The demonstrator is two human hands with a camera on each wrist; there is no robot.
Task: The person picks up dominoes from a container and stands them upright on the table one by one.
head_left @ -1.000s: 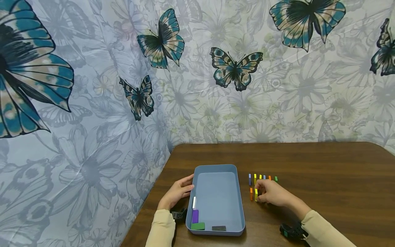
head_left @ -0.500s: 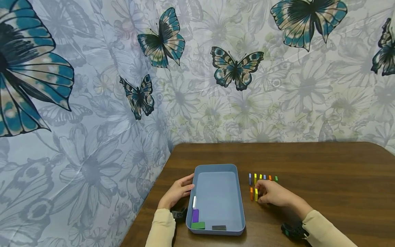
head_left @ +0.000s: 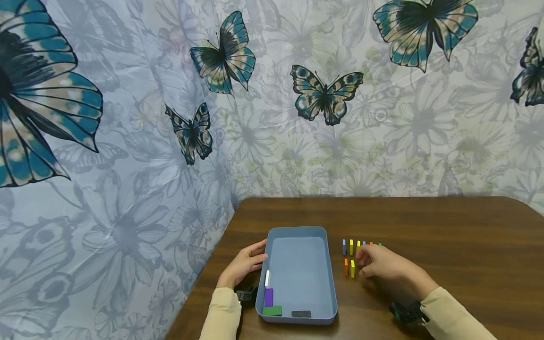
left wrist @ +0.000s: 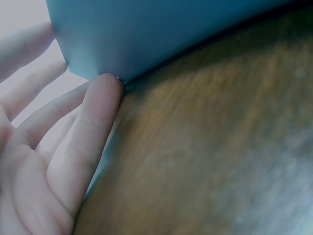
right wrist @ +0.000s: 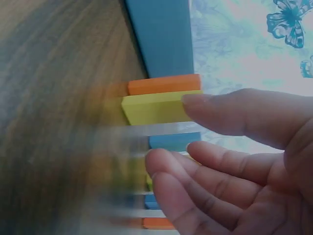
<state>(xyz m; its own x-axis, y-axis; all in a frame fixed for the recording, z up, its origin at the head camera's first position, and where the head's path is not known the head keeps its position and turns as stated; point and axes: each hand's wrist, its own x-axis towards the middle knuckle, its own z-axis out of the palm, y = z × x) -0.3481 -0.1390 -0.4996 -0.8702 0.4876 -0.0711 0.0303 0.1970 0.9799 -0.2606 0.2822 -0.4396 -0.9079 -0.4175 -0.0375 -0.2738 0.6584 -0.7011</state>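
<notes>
My left hand (head_left: 241,267) rests against the left wall of a blue-grey tray (head_left: 301,269). In the left wrist view its fingers reach along the tray's side, fairly straight. My right hand (head_left: 388,267) hovers just right of a standing yellow block (head_left: 352,268), thumb and fingers apart with nothing between them. In the right wrist view the thumb tip overlaps that yellow block (right wrist: 156,108); contact cannot be told. An orange block (head_left: 346,267) stands beside it. Behind them is a row of small blocks, including a blue block (head_left: 344,247) and a yellow one; my right hand partly hides the row.
Inside the tray a white block (head_left: 267,278), a purple block (head_left: 268,297) and a green block (head_left: 272,310) lie along the left and near walls. A dark grey block (head_left: 301,314) lies by the near wall. The brown table (head_left: 467,255) meets a butterfly-patterned backdrop (head_left: 272,156).
My right hand has drawn slightly to the right, off the front yellow block, which stays standing beside the orange one. The left hand and the tray have not moved.
</notes>
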